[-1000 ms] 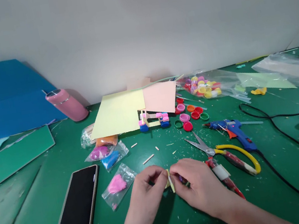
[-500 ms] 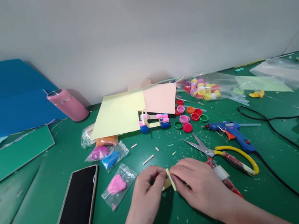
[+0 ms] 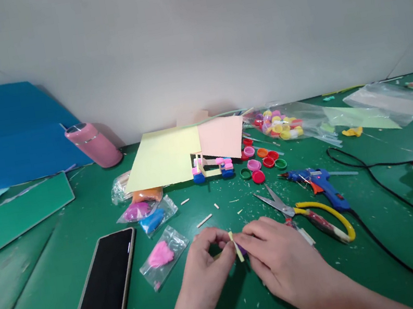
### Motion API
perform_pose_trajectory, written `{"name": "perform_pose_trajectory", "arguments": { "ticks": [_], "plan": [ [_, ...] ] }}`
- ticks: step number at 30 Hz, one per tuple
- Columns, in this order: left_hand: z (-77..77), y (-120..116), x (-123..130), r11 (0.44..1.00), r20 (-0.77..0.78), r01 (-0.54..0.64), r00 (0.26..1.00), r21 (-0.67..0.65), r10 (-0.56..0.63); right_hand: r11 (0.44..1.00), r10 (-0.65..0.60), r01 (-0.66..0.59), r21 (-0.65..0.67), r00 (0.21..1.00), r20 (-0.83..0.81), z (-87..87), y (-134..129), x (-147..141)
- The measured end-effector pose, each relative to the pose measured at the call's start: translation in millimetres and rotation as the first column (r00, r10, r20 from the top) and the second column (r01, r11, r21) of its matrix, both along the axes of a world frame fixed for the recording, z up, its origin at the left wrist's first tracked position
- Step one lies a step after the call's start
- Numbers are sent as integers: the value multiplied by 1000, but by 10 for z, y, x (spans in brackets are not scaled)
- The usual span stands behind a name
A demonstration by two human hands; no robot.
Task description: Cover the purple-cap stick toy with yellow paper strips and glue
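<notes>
Right hand (image 3: 282, 263) shifted since the earlier frame, hiding more of the open scissors (image 3: 289, 211).
Phone (image 3: 102, 298) lay flat on the worktop (image 3: 97, 209); pink-filled bag (image 3: 163, 256) lay near left hand (image 3: 209, 265), which pinched a tilted pale-yellow strip (image 3: 239, 253) between both hands' fingertips; right hand touched its right side, purple piece (image 3: 242, 249) just beside it, exact grip not discernible; glue gun (image 3: 324, 185) lay beyond the scissors.

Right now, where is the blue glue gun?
In the head view, the blue glue gun lies right of centre on the green table, just beyond the scissors' yellow handle.
</notes>
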State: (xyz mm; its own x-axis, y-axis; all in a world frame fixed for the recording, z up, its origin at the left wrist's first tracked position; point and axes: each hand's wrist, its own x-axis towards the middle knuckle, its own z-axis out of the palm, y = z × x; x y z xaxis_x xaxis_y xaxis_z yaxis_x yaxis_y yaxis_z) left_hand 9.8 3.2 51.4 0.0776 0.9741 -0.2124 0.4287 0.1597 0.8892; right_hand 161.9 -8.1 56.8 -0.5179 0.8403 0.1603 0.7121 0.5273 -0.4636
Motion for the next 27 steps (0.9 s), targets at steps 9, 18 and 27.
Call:
{"name": "perform_pose_trajectory", "arguments": {
  "ticks": [9, 18, 27],
  "plan": [
    [12, -23, 15, 1000, -30, 13, 999, 2, -13, 990, -87, 55, -130, 963, -256, -111, -14, 35],
    [-29, -35, 19, 1000, -10, 5, 1000, -12, -5, 998, -24, 30, 58, 995, -102, -109, 19, 39],
    [-91, -49, 6, 1000, 15, 5, 1000, 1, -5, 987, 7, 10, 163, 995, -103, 76, 240, 4]
  ]
}}
